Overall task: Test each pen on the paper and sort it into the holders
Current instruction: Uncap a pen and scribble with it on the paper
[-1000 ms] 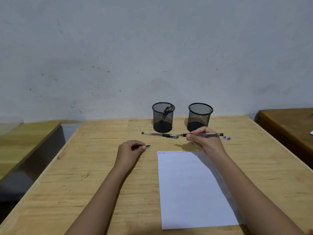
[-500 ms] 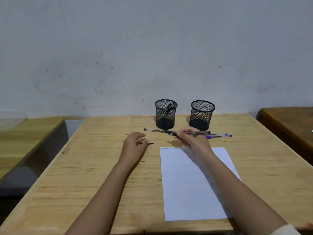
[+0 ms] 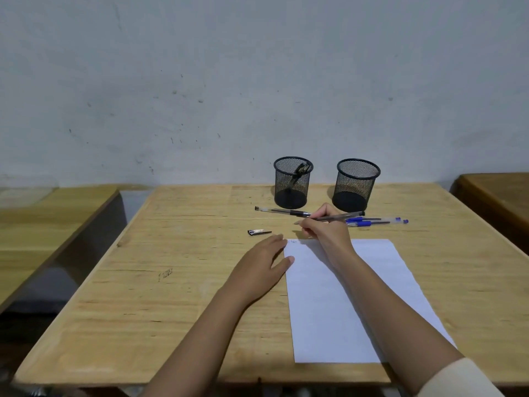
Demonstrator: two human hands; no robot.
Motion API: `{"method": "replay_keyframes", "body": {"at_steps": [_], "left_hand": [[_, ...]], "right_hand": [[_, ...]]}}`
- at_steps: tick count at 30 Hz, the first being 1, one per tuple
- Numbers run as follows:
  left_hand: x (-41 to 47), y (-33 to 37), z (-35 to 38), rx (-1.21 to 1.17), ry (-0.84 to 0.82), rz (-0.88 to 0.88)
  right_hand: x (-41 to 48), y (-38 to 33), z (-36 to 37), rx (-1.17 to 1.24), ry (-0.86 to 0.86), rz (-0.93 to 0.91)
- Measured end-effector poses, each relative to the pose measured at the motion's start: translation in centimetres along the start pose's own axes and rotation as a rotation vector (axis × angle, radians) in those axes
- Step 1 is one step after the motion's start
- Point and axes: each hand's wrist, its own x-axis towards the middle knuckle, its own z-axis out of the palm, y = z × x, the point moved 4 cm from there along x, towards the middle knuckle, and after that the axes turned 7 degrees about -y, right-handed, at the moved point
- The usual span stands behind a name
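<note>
My right hand (image 3: 326, 227) grips an uncapped black pen (image 3: 343, 216), its tip hovering near the top left corner of the white paper (image 3: 357, 299). My left hand (image 3: 262, 266) lies flat and empty, fingertips on the paper's left edge. The pen's cap (image 3: 259, 232) rests on the wood just beyond that hand. A black capped pen (image 3: 282, 211) lies in front of the left mesh holder (image 3: 292, 181), which contains one pen. The right mesh holder (image 3: 356, 184) looks empty. Two blue pens (image 3: 375, 221) lie right of my right hand.
The wooden table (image 3: 171, 282) ends at a grey wall behind the holders. A lower wooden bench (image 3: 43, 224) stands to the left across a gap, and a darker wooden table (image 3: 495, 196) sits at the right.
My left hand let go of the pen cap, which now lies on the table, and moved right onto the paper's edge. My right hand brought the pen down toward the paper's top corner.
</note>
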Motion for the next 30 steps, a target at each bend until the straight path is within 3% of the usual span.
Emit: {"method": "replay_keyframes", "body": {"at_steps": [8,16,30], "left_hand": [[0.1,0.0,0.1,0.005,0.005,0.002],[0.2,0.3,-0.1,0.05,-0.008,0.013],[0.3,0.3,-0.1,0.072,-0.017,0.009]], "right_hand": [[0.4,1.2,0.3,-0.175,0.0,0.065],[1.3,1.7,0.4,-0.194,-0.004,-0.016],[1.5,1.7,0.6,-0.262,-0.017,0.0]]}}
